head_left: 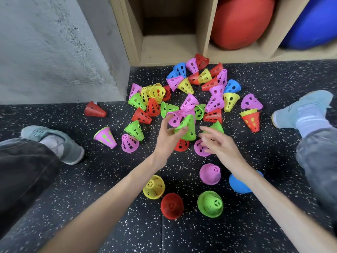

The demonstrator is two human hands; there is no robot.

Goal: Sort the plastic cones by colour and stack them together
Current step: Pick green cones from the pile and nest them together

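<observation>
Speckled black rubber floor (113,198), bounded at upper left by a grey concrete wall (47,42) and at the top by a wooden shelf unit (164,46) whose compartments hold a red ball (240,21) and a blue ball (313,22). The person's legs lie to either side, with a shoe at left (60,143) and a shoe at right (300,108). Centre: a loose pile of perforated plastic cones (191,95) in pink, green, yellow, red and blue, lying on the floor in front of the shelf; one red cone (94,110) lies apart, by the wall corner. Nearer the person, five cones stand upright, one per colour: yellow cone (154,187), red upright cone (172,206), green upright cone (210,204), pink cone (210,174) and blue cone (238,185), the last partly hidden by the right forearm. Left hand (168,137), over the near edge of the pile, with fingers curled round a green cone (187,128). Right hand (218,141), just beside it, fingers loosely spread and holding nothing.
</observation>
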